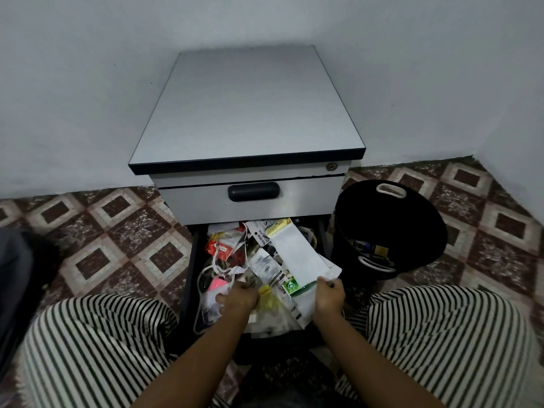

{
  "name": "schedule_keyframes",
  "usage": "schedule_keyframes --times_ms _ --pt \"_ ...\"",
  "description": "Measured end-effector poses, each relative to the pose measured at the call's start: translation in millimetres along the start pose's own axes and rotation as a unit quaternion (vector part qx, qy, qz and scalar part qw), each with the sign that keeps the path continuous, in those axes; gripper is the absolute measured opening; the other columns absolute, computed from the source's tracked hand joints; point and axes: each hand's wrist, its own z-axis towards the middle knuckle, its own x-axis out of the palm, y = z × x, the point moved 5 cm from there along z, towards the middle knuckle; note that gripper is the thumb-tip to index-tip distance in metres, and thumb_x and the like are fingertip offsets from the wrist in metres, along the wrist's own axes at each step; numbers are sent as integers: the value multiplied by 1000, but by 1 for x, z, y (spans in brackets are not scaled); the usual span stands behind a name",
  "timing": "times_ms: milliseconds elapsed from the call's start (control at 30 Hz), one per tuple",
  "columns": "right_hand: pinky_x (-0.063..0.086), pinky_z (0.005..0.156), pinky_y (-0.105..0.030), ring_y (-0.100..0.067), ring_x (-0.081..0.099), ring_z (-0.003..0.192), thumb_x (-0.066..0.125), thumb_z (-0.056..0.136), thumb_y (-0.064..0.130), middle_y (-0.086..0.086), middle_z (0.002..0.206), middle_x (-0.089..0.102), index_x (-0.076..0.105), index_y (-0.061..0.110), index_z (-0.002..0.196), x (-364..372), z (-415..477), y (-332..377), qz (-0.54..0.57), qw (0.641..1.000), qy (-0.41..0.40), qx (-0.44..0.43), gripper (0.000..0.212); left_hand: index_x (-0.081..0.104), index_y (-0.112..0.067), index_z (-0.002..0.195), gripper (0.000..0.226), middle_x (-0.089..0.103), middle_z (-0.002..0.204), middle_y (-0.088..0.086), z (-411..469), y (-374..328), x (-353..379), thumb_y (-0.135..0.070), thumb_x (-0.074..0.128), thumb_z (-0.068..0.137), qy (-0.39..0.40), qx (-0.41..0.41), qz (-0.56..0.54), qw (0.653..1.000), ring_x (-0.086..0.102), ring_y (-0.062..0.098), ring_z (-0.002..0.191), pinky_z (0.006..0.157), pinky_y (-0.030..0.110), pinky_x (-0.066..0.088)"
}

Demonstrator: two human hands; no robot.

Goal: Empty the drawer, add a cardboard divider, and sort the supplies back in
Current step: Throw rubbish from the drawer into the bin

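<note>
- A small grey cabinet [247,104] stands against the wall at the centre of the frame; its upper drawer [309,198] is closed, with a black handle [253,191] and a round lock [332,166] above it.
- The lower drawer [191,260] is pulled out towards the person, below the centre of the frame, and is heaped with packets [265,269].
- The right hand [329,293] pinches the near corner of a long white packet [300,254], which lies slanted across the right side of the pile.
- The left hand [238,295] is pressed into the heap with its fingers curled down; I cannot tell whether it holds anything.
- Writing: a white tag [260,238] near the back carries small black print, too blurred to read surely. A packet [290,285] between the hands shows a green-and-white logo, and a yellow label [265,290] beside the left hand has red lettering I cannot read.
- A red packet [219,247] lies at the drawer's left and a yellow one [279,228] at the back.
- A black bin [391,219] with white handles stands just right of the drawer on the patterned tile floor [103,231], with a few items [368,248] inside.
- Striped trousers [103,348] fill the lower corners.
</note>
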Motion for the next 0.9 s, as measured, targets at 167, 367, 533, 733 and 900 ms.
schedule_keyframes --times_ms 167,367,533,733,900 --pt "21 56 -32 -14 25 54 51 91 2 -5 61 31 28 12 62 -1 2 1 2 1000 -9 0 38 61 -14 116 30 40 126 22 -1 -1 -7 -21 48 89 4 25 18 999 38 35 118 98 32 41" --pt "24 59 -30 -18 30 59 51 91 2 -7 64 33 38 1 77 -2 3 0 -10 1000 -10 10 19 62 -27 107 24 37 134 13 -1 -6 -16 -33 51 87 -5 42 100 994 30 36 126 108 45 25" --pt "28 67 -28 -20 36 64 51 91 3 -7 65 38 42 -1 83 -4 4 0 -2 1000 -10 16 13 56 -28 89 9 54 117 13 16 0 -8 -25 53 81 21 63 89 994 51 32 107 94 34 43" --pt "33 69 -29 -24 44 74 51 91 4 -17 83 48 46 0 87 -4 0 2 17 999 -3 29 9 53 -10 75 11 60 68 9 13 -13 -13 -2 48 82 25 121 33 992 58 20 61 47 18 46" --pt "31 68 -29 -22 41 70 52 92 3 -13 72 42 42 1 82 -7 -1 7 21 1000 2 24 13 62 -1 96 15 67 100 22 17 -19 -18 -6 51 87 0 142 28 990 64 34 97 78 34 51"
